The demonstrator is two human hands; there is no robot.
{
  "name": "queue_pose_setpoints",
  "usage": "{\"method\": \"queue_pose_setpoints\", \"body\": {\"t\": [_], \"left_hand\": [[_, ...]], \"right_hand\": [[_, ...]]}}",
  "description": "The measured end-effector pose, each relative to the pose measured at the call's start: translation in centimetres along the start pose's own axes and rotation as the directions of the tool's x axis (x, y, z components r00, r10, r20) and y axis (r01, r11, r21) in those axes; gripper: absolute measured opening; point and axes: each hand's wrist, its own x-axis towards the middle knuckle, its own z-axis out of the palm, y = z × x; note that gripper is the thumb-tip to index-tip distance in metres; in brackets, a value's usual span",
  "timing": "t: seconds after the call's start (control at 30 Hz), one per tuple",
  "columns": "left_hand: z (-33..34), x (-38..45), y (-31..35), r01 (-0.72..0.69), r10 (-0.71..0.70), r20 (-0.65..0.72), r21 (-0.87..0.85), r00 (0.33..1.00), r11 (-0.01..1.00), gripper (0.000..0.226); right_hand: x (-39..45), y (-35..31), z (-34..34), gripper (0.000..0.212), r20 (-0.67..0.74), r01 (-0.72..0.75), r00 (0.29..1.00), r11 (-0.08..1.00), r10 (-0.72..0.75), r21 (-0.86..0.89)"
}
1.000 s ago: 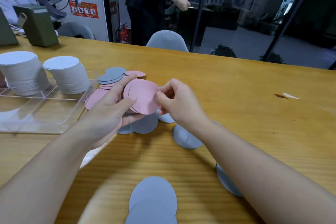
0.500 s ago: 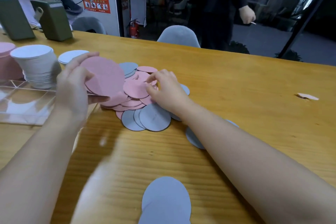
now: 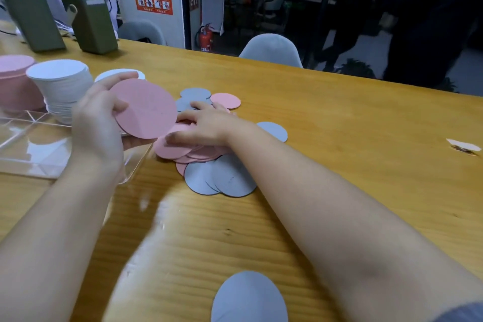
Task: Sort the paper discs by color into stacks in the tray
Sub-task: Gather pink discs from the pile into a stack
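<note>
My left hand (image 3: 98, 117) grips a small bunch of pink discs (image 3: 146, 108), held tilted above the right edge of the clear tray (image 3: 31, 154). My right hand (image 3: 203, 125) lies on the loose pile of pink discs (image 3: 177, 150) on the table, its fingers pinching at a pink disc there. Grey discs (image 3: 224, 175) lie under and around that pile, and one more grey disc (image 3: 248, 298) sits near the front edge. In the tray stand a pink stack (image 3: 15, 81) and two white stacks (image 3: 61, 83), the second partly hidden behind my left hand.
Two green boxes (image 3: 90, 23) stand at the table's back left. A grey chair (image 3: 271, 49) is behind the far edge, with people standing beyond. A paper scrap (image 3: 464, 146) lies at the right.
My left hand has drawn the pink discs back toward the pile and my right hand. The right hand has slid left across the pile. The camera view shifted left.
</note>
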Motion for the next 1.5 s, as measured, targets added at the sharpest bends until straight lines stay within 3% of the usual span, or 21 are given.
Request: {"method": "queue_pose_setpoints", "body": {"t": [0.23, 0.53, 0.63, 0.9, 1.07, 1.17, 1.5], "left_hand": [[0.4, -0.5, -0.4, -0.011, 0.01, 0.039, 0.014, 0.999, 1.0, 0.043], [2.0, -2.4, -0.7, -0.05, 0.041, 0.201, 0.041, 0.979, 0.998, 0.042], [2.2, -2.7, -1.0, -0.05, 0.02, 0.261, 0.111, 0.965, 0.993, 0.042], [2.5, -2.9, -1.0, -0.077, -0.014, 0.327, 0.265, 0.945, 0.961, 0.037], [2.7, -2.9, -1.1, -0.108, -0.008, 0.354, 0.306, 0.935, 0.946, 0.041], [2.5, -2.7, -1.2, -0.102, -0.011, 0.352, 0.302, 0.936, 0.948, 0.041], [2.5, -2.3, -1.4, -0.088, -0.021, 0.348, 0.294, 0.937, 0.952, 0.04]], "right_hand": [[-3.7, 2.6, -0.3, 0.049, -0.021, -0.006, 1.0, 1.0, 0.007, 0.005], [-9.6, 6.0, -0.8, 0.052, -0.021, -0.039, 0.999, 0.999, 0.039, -0.02], [-10.6, 5.8, -1.0, 0.054, -0.05, 0.018, 0.998, 0.995, -0.022, -0.096], [-11.8, 4.9, -1.3, 0.082, 0.052, 0.057, 0.997, 0.994, -0.052, -0.089], [-10.6, 4.3, -2.3, 0.102, 0.189, -0.022, 0.981, 0.986, 0.053, -0.163], [-10.1, 3.9, -2.7, 0.095, 0.217, -0.018, 0.975, 0.989, 0.05, -0.148], [-11.4, 3.0, -2.2, 0.065, 0.065, 0.099, 0.993, 0.994, -0.097, -0.035]]}}
